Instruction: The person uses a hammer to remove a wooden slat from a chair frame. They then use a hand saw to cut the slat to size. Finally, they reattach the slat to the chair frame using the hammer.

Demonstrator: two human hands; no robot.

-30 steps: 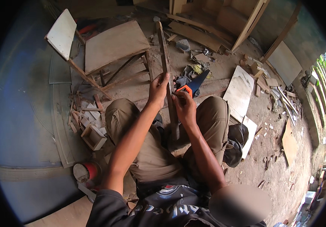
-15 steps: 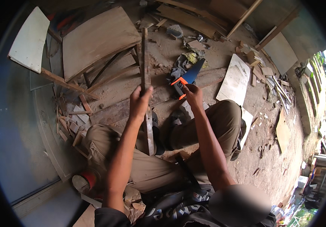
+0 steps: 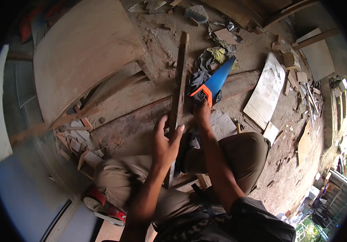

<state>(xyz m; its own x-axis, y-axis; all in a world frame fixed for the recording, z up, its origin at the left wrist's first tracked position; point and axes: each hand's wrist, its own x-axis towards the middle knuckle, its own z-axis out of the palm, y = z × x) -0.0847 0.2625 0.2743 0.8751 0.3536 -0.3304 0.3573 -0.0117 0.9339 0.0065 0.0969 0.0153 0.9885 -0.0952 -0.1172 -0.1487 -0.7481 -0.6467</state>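
My right hand (image 3: pixel 202 114) is wrapped round the orange-and-black handle of a hand saw (image 3: pixel 218 80), whose blue blade points up and away to the right. A long, narrow wood strip (image 3: pixel 180 76) stretches away from me between my legs, its far end over the dirt floor. Close against this strip is my left hand (image 3: pixel 166 147), its thumb and fingers spread apart and not closed round the wood. The strip's near end lies partly behind that hand and wrist.
A wooden board (image 3: pixel 89 56) rests on a frame at the far left. A long plank (image 3: pixel 137 119) crosses the floor ahead. A whitish panel (image 3: pixel 265 90) lies to the right, near scattered wood scraps. Two red cans (image 3: pixel 117 214) stand by my left knee.
My left hand has loosened from the wood strip and moved lower and right. The strip's far end has swung right. My right hand has shifted slightly left and down, still holding the saw.
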